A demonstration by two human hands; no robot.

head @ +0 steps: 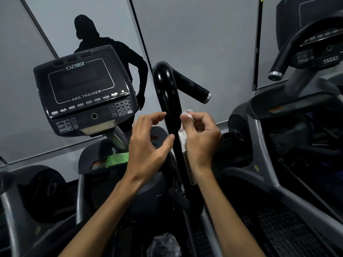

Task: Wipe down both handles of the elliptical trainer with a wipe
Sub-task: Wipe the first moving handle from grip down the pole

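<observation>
The trainer's glossy black right handle (pixel 168 93) rises through the middle of the view and bends over into a grip with a silver end cap. My right hand (pixel 199 138) pinches a crumpled white wipe (pixel 182 138) against the handle's right side. My left hand (pixel 150 138) hovers just left of the handle, fingers loosely curled, thumb tip close to the bar, holding nothing. The trainer's left handle is out of view.
The console (pixel 83 91), marked Cybex Arc Trainer, stands at the left. A green wipe pack (pixel 117 159) lies on the shelf below it. A second machine (pixel 304 71) crowds the right side. A crumpled clear plastic bag (pixel 164 244) lies at the bottom. A mirror wall is behind.
</observation>
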